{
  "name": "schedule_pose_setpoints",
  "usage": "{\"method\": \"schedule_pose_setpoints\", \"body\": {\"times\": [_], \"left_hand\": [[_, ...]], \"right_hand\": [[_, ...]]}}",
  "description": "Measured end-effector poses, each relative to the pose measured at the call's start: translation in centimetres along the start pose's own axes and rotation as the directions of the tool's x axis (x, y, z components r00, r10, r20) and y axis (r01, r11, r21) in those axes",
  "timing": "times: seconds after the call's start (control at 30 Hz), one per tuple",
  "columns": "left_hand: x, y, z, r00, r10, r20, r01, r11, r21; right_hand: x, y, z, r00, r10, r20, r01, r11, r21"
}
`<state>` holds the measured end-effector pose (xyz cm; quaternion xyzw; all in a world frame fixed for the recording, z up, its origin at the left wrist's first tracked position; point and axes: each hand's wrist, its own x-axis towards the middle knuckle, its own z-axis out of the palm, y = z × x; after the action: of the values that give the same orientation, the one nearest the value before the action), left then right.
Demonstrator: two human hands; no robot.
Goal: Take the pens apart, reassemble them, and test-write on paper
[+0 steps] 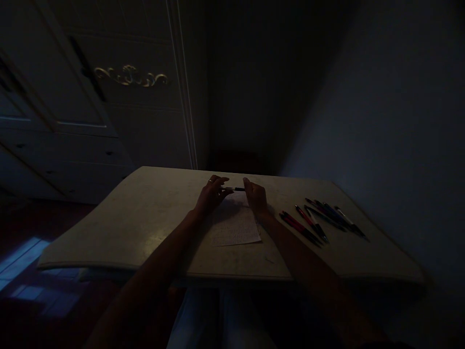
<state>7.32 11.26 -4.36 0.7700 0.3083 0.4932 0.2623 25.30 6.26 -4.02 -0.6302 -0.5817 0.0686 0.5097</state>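
Note:
In a dim room, both of my hands are stretched out over a sheet of written paper (235,228) on a pale table (145,218). A dark pen (238,189) is held level between them. My left hand (211,195), with a ring on one finger, pinches its left end. My right hand (256,196) is closed around its right end. The pen hovers just above the paper's far edge.
Several pens (319,220), red, blue and dark, lie side by side on the table to the right of my right forearm. A white cabinet with a gold ornament (131,76) stands behind on the left. A bare wall rises on the right.

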Motion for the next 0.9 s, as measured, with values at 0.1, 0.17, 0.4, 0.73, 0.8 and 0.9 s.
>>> {"method": "schedule_pose_setpoints", "body": {"times": [0.1, 0.17, 0.4, 0.73, 0.8, 0.9], "left_hand": [[-0.1, 0.5, 0.2, 0.999, 0.032, 0.003, -0.032, 0.999, 0.024], [-0.3, 0.6, 0.4, 0.999, 0.039, 0.030, -0.041, 0.997, 0.064], [-0.5, 0.9, 0.6, 0.997, -0.028, 0.078, 0.018, 0.993, 0.118], [-0.5, 1.4, 0.1, 0.974, -0.192, 0.119, 0.203, 0.975, -0.085], [-0.5, 1.6, -0.2, 0.968, -0.222, 0.115, 0.237, 0.961, -0.139], [-0.4, 1.5, -0.5, 0.972, -0.211, 0.099, 0.228, 0.953, -0.199]], "right_hand": [[0.2, 0.1, -0.2, 0.998, 0.030, -0.054, -0.029, 0.999, 0.017], [0.3, 0.0, -0.4, 0.996, 0.047, -0.071, -0.046, 0.999, 0.024], [0.5, 0.3, -0.6, 0.998, 0.030, -0.051, -0.027, 0.998, 0.063], [0.2, 0.4, -0.5, 0.999, -0.010, -0.049, 0.015, 0.995, 0.098], [0.3, 0.4, -0.5, 0.998, 0.006, -0.056, -0.001, 0.995, 0.098], [0.6, 0.5, -0.6, 0.995, 0.045, -0.086, -0.039, 0.997, 0.074]]}}
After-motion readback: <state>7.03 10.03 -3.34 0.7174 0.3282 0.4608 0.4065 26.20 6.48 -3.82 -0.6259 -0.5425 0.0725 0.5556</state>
